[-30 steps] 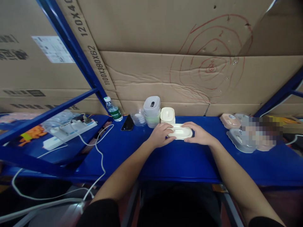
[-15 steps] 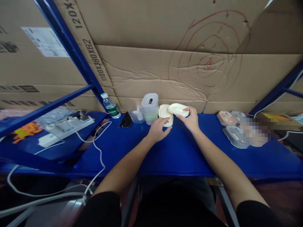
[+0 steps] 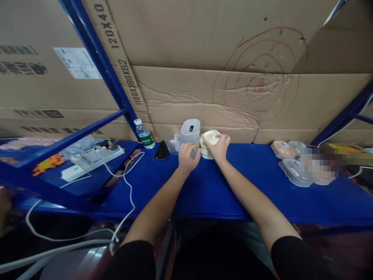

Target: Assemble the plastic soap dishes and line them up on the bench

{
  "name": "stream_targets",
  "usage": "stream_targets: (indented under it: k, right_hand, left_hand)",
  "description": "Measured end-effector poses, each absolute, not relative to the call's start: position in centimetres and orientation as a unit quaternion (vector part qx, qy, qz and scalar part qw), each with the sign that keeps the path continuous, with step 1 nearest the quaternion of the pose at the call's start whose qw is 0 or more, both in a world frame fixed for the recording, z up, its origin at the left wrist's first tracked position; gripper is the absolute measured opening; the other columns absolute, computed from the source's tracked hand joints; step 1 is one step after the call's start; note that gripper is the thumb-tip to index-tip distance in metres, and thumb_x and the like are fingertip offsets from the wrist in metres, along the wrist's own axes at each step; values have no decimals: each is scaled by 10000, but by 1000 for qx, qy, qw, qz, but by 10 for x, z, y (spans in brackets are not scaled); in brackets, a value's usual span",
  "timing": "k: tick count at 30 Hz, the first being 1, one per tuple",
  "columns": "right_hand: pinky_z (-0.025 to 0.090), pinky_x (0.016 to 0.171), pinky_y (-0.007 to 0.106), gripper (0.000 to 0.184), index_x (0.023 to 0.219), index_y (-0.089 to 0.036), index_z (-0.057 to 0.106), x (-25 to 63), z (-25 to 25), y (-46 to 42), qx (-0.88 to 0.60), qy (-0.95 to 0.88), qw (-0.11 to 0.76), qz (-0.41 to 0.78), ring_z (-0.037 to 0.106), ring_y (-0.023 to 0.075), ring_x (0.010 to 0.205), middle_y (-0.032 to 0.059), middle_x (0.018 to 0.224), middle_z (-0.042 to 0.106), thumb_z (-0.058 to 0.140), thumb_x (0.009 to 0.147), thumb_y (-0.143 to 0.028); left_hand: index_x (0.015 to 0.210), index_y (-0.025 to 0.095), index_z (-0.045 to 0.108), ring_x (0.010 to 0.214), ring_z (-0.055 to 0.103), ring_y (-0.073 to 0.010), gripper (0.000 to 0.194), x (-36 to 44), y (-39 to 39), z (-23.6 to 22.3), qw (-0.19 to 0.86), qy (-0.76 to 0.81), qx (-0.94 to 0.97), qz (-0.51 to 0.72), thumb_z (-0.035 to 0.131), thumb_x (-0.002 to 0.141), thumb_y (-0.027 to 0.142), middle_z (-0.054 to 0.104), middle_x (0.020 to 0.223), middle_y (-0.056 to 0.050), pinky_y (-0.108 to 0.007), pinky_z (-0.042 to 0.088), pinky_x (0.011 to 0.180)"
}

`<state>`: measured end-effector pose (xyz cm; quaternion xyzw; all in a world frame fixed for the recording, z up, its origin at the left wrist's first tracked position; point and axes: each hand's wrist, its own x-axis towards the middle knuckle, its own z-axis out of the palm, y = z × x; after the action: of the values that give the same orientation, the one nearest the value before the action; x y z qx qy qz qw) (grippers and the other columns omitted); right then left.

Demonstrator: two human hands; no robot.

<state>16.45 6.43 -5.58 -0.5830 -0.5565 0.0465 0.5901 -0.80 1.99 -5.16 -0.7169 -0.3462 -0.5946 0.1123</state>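
My right hand (image 3: 220,147) pinches the edge of a cream-coloured, shallow square lid (image 3: 210,136). This lid rests on top of a stack of similar cream lids (image 3: 207,154). My left hand (image 3: 186,157) is just left of the stack, in front of the grey and pale green containers. Its fingers are curved, with a gap between thumb and forefinger; whether it touches a container is hard to see. Behind it stand stacked plastic containers with a grey, slotted top (image 3: 190,127). Clear round containers (image 3: 172,146) are beside them, further left.
On the blue table (image 3: 204,194) a black phone (image 3: 161,151) and a water bottle (image 3: 145,135) stand to the left. White cables (image 3: 128,186) run down from a power strip (image 3: 91,162). Several packed plastic containers (image 3: 295,171) sit at the right. Cardboard closes off the back.
My right hand has lowered the cream lid onto the stack. My left hand has moved left, away from the stack, to the front of the grey and green containers. The camera view has shifted slightly.
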Motion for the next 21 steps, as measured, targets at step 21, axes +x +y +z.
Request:
stream_targets:
  k: [21]
  right_hand:
    - [314, 1217, 607, 661, 1409, -207, 418, 170, -72, 59, -476, -709, 519, 41, 251, 356, 1556, 209, 1687, 149, 663, 813, -353]
  left_hand:
    - [996, 213, 678, 1063, 654, -279, 163, -21, 34, -49, 89, -434, -662, -605, 631, 896, 332, 691, 1067, -97, -485, 481, 973]
